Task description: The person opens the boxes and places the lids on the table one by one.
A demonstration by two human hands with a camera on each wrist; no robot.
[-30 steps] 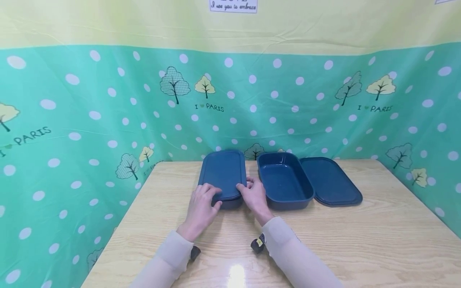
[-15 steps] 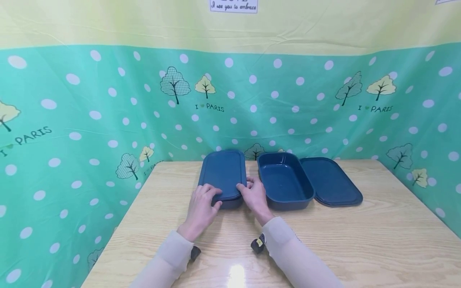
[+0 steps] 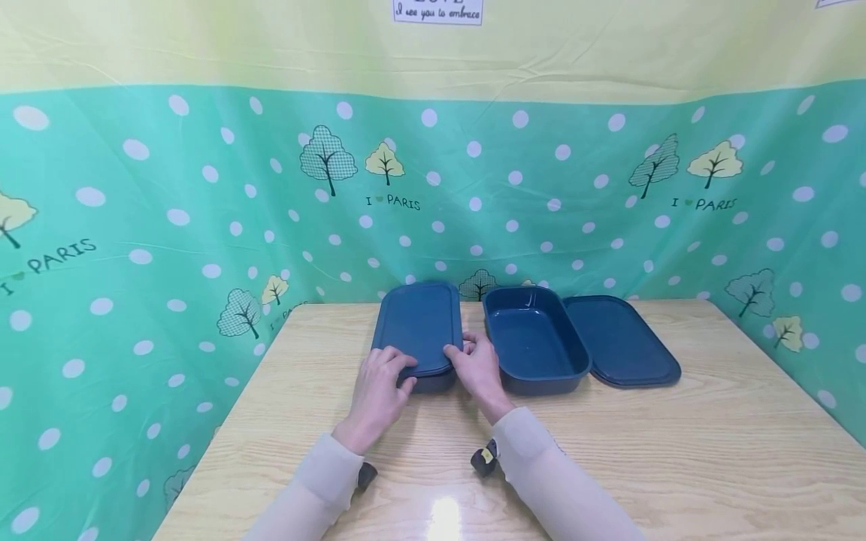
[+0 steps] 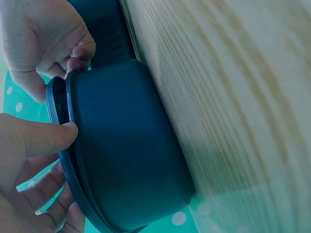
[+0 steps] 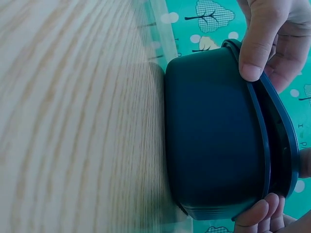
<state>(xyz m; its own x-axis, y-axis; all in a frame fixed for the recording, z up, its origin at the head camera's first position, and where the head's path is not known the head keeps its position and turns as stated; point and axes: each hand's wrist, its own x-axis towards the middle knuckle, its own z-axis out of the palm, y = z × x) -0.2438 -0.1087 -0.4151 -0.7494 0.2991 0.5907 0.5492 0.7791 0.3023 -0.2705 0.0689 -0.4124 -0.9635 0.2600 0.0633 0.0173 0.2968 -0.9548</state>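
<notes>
In the head view, a dark blue lid (image 3: 421, 323) lies over a rectangular food container (image 4: 126, 141). A gap shows between lid and rim at the near right corner in both wrist views, narrowing toward the near left. My left hand (image 3: 379, 387) holds the near left corner, its thumb against the near rim and its fingers over the lid's top. At the right edge, near the front corner, my right hand (image 3: 478, 368) pinches the lid and rim. Its thumb lies on top, with fingertips (image 5: 257, 213) curled at the rim below the gap.
Right of it stands an uncovered blue container (image 3: 534, 338), its inside bare. Beside that, a second blue lid (image 3: 625, 342) lies flat on the wooden table (image 3: 676, 451). A green and yellow printed curtain (image 3: 575, 180) hangs behind and at both sides.
</notes>
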